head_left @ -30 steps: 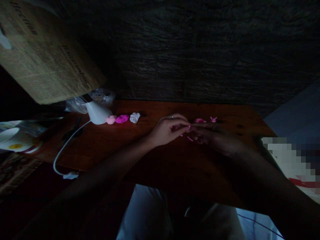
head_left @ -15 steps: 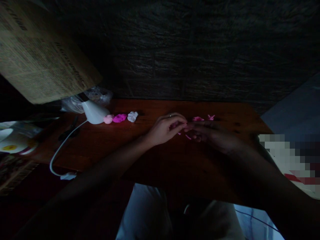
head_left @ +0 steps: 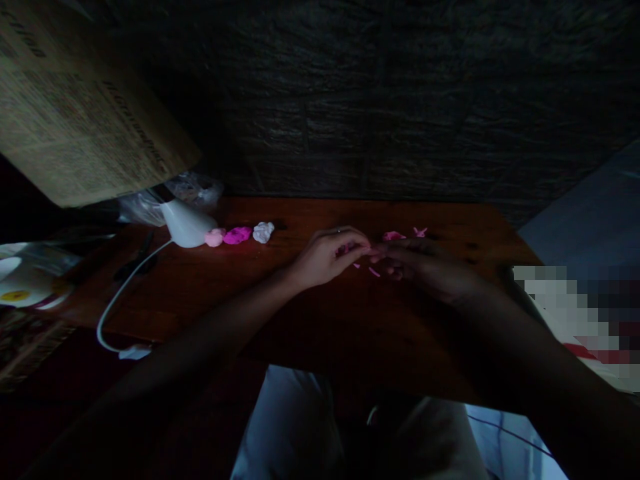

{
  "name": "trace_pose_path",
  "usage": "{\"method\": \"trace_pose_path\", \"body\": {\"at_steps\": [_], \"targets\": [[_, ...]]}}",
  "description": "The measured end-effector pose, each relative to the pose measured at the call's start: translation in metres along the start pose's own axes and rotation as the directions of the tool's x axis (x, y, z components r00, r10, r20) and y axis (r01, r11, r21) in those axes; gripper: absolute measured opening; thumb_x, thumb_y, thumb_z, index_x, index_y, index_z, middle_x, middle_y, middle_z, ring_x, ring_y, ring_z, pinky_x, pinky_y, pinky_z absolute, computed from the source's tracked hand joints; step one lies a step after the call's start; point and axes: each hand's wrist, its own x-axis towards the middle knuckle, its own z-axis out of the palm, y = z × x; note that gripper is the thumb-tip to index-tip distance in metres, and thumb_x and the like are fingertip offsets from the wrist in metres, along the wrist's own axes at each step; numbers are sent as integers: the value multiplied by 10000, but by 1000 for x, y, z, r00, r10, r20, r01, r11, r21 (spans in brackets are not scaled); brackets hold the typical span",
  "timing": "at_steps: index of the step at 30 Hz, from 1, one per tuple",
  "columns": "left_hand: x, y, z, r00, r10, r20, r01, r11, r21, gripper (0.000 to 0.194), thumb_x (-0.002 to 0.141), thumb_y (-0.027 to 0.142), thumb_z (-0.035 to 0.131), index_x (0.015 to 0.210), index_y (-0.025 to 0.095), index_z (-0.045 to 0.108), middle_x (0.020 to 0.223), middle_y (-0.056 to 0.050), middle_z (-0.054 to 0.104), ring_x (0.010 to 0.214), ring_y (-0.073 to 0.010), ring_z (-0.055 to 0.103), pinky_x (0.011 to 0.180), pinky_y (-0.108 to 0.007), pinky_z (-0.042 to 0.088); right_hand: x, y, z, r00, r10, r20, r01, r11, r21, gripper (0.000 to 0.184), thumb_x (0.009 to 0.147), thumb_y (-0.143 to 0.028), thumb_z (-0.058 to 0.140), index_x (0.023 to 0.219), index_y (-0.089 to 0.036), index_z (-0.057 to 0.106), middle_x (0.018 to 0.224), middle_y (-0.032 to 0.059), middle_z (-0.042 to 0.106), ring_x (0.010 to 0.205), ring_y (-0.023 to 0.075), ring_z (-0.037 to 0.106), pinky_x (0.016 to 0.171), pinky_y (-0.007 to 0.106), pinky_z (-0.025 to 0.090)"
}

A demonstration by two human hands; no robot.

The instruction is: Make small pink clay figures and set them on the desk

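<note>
The single head view looks forward and down from above the trouser legs [head_left: 295, 423] at six o'clock; it faces the tabletop [head_left: 200, 280] and, at twelve, the wall [head_left: 350, 100]; close by, forearms [head_left: 530, 340] enter from eight and four.

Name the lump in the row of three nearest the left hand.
The white lump, rightmost; the magenta lump and pale pink lump lie farther left.
</note>
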Motion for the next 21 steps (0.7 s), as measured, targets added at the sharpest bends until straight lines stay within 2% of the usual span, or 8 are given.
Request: {"method": "trace_pose_path", "body": {"at_steps": [6, 17, 21], "targets": [[0, 0, 0, 1000, -1, -6, 1, 1000, -23, 84, 957, 190, 635, 948, 139, 701, 945, -69, 766, 816, -112, 691, 735, -214, 514, 0, -1, 1, 1000, -6, -7, 5, 999, -35, 303, 725, -512, 804, 776, -214, 806, 723, 26, 673, 655, 127, 542, 587, 263, 388], [1, 6, -4, 994, -110, 14, 110, 994, 2, 117, 965, 215, 621, 952, 148, 715, 895, -44, 764, 782, -103, 681, 677, -194, 494, 0, 0, -1, 999, 17, -32, -18, 999, -31, 305, 707, -506, 814, 827, -226, 823, 821, 45, 732, 686, 129, 572, 594, 258, 399], [2, 11, -6, 994, -108, 31, 108, 994, -15, 109, 960, 201, 623, 939, 142, 713, 877, -37, 759, 766, -95, 667, 663, -182, 484, 0, 1, -2, 1000, 6, -17, -7, 999, -36, 283, 732, -488, 801, 835, -225, 828, 773, 35, 720, 672, 123, 570, 599, 253, 403]]}}
